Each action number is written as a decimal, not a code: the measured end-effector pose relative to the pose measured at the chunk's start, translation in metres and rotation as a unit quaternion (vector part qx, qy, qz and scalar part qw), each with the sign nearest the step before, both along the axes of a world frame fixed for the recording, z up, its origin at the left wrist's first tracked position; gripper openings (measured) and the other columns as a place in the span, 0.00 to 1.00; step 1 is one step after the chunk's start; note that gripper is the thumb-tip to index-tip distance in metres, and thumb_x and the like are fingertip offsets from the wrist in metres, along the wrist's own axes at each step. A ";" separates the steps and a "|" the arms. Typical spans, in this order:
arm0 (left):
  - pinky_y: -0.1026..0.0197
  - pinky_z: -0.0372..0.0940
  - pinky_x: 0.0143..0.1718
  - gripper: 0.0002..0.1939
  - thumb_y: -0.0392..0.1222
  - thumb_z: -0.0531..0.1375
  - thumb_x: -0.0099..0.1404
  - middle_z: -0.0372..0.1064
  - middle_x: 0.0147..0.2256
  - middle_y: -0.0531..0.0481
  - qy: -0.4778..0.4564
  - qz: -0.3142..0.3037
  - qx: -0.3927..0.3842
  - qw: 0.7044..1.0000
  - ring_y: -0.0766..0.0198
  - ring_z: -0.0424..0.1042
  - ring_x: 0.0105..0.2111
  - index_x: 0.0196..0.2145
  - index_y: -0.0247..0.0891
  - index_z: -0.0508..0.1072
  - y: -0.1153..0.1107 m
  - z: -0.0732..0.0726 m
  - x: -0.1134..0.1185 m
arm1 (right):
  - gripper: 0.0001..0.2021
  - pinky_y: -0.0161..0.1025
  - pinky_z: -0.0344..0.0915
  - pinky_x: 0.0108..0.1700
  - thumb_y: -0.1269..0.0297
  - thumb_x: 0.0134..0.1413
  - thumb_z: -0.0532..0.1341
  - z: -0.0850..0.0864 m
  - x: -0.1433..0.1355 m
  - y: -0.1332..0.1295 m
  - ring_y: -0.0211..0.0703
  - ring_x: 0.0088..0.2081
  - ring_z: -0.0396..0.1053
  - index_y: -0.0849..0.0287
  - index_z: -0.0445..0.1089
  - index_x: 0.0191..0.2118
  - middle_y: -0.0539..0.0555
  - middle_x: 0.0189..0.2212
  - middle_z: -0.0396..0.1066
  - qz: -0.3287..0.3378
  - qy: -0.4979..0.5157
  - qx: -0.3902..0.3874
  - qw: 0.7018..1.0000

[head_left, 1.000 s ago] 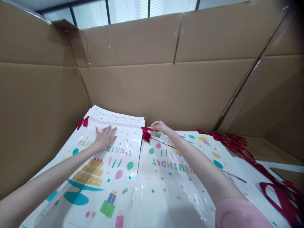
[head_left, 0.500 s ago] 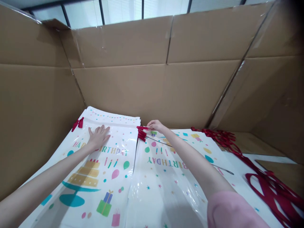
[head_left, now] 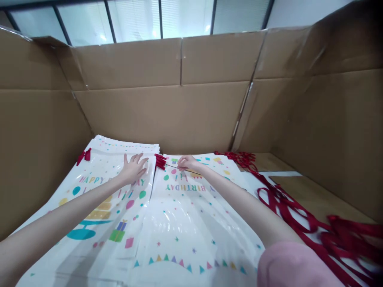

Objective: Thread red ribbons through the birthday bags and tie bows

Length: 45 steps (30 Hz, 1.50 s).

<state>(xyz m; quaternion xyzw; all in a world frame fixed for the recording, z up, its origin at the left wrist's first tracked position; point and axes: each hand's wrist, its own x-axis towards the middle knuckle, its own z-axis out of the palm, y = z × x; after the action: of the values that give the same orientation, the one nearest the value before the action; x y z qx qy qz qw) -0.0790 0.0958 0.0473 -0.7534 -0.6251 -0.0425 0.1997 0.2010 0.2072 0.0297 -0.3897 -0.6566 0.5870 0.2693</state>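
My left hand [head_left: 133, 170] has its fingers spread over the left stack of glossy white sheets [head_left: 131, 215] printed with "Happy Birthday", cake and balloons; contact is unclear. Between this stack and the right one lies a small bunch of red ribbon ends [head_left: 160, 161]. Just right of it, my right hand [head_left: 187, 162] has its fingers pinched at a thin dark rod [head_left: 172, 166], which runs from the ribbon ends to under my forearm. Beneath that hand is the right stack of birthday-printed sheets [head_left: 179, 215], its lettering upside down to me.
Tall cardboard walls [head_left: 155, 115] surround the work area. A red ribbon bow [head_left: 83, 156] sits at the left stack's outer edge. Long loose red ribbons [head_left: 287, 207] trail along the right side, bunched at the back. Windows [head_left: 134, 20] show above the cardboard.
My right hand has let go of the red ribbon end and moved onto the thin rod. My left hand has slid right across its stack. The view has turned right.
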 end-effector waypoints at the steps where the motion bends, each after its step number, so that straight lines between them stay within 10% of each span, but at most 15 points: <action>1: 0.28 0.37 0.56 0.21 0.44 0.48 0.67 0.51 0.61 0.38 0.004 -0.034 -0.002 0.999 0.46 0.52 0.59 0.57 0.43 0.60 -0.001 0.002 0.020 | 0.05 0.32 0.71 0.30 0.75 0.46 0.64 -0.001 0.011 -0.014 0.37 0.25 0.73 0.63 0.66 0.26 0.54 0.24 0.75 0.013 -0.005 0.001 1.000; 6: 0.37 0.46 0.56 0.16 0.42 0.50 0.66 0.64 0.52 0.41 0.009 -0.223 -0.063 0.973 0.50 0.60 0.52 0.50 0.40 0.68 -0.002 0.002 0.125 | 0.01 0.30 0.67 0.24 0.72 0.50 0.60 -0.009 0.089 -0.067 0.38 0.22 0.72 0.62 0.68 0.32 0.53 0.24 0.75 0.035 -0.091 0.052 0.994; 17: 0.56 0.59 0.47 0.15 0.40 0.53 0.64 0.69 0.45 0.44 0.033 -0.451 -0.179 0.874 0.56 0.67 0.44 0.48 0.40 0.70 0.004 -0.024 0.334 | 0.12 0.31 0.62 0.32 0.79 0.45 0.50 -0.014 0.349 -0.105 0.38 0.28 0.71 0.60 0.67 0.31 0.51 0.23 0.74 -0.209 -0.278 0.158 0.924; 27: 0.56 0.60 0.44 0.16 0.45 0.51 0.66 0.68 0.44 0.44 0.026 -0.517 -0.179 0.836 0.56 0.66 0.43 0.48 0.39 0.69 0.004 -0.045 0.451 | 0.12 0.37 0.62 0.40 0.69 0.53 0.50 -0.028 0.420 -0.151 0.44 0.36 0.69 0.59 0.71 0.35 0.54 0.33 0.74 -0.165 -0.385 0.242 0.875; 37: 0.54 0.57 0.41 0.07 0.40 0.56 0.64 0.69 0.41 0.44 -0.016 -0.521 -0.171 0.836 0.56 0.66 0.44 0.34 0.42 0.74 -0.002 -0.044 0.486 | 0.12 0.41 0.60 0.44 0.62 0.56 0.53 -0.036 0.408 -0.166 0.48 0.42 0.66 0.57 0.72 0.38 0.56 0.37 0.73 -0.116 -0.435 0.297 0.842; 45: 0.59 0.62 0.37 0.15 0.47 0.51 0.66 0.67 0.37 0.46 -0.231 -0.391 -0.181 0.872 0.61 0.68 0.36 0.32 0.35 0.72 0.057 0.021 0.410 | 0.25 0.54 0.55 0.50 0.58 0.59 0.50 -0.059 0.416 -0.172 0.56 0.53 0.59 0.47 0.55 0.63 0.60 0.52 0.64 -0.162 -0.509 0.322 0.782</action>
<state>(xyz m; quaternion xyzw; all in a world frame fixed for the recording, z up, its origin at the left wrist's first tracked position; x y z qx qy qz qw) 0.3309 0.1525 0.0682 -0.9279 -0.3041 -0.1766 -0.1234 0.6165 0.0352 -0.0298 -0.6231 -0.7760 0.0053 0.0974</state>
